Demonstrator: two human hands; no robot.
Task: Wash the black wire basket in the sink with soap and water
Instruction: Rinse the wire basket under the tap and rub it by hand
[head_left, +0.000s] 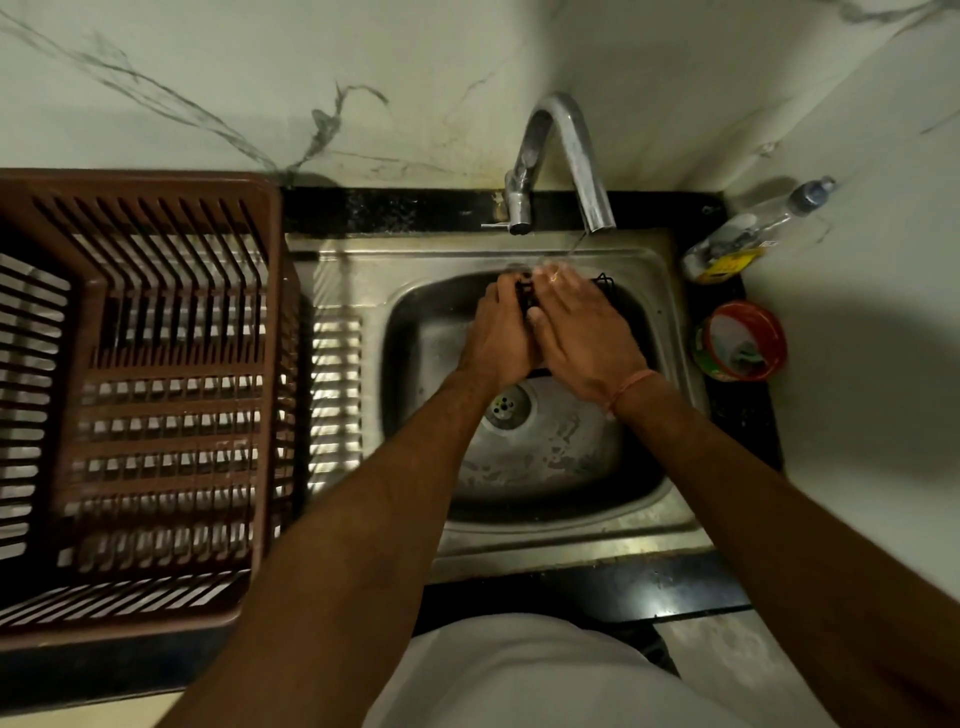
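Left hand (498, 332) grips the basket (602, 285) in the sink (670, 499); right hand (582, 332) lies flat on it, apparently, under the tap (566, 156). Brown crate (156, 405) left of sink.

Faucet (566, 156) overhangs sink (670, 525) rear; front basin open

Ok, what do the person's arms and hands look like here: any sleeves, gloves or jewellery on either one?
Both forearms are bare right up to the bottom edge of the picture, with no sleeves showing. The left hand is bare: no glove, ring or watch visible. The right hand is also ungloved, and its wrist carries a thin orange thread band wound around it. No other markings show.
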